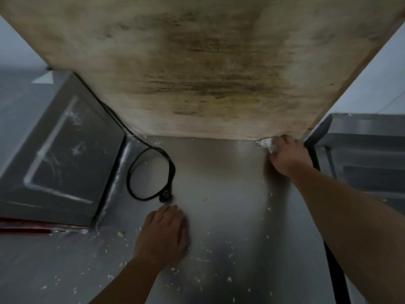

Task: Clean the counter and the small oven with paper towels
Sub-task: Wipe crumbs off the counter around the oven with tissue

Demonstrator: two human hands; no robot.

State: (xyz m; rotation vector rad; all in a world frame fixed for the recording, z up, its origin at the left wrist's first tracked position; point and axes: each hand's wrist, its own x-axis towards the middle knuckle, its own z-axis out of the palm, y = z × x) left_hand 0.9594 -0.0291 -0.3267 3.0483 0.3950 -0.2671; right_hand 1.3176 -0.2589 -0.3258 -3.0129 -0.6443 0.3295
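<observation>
White paper towel wadded in right hand (mostly hidden), left hand flat on counter.

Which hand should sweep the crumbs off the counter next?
Right. The right hand already grips the paper towel, pressed at the base of the stained board. The left hand lies flat on the counter among the crumbs, holding nothing.

It looks like a working kitchen: a crumb-strewn stainless-steel counter, a stained pale wooden board propped upright on it, a small grey metal oven trailing a black power cord, another steel table alongside.
</observation>
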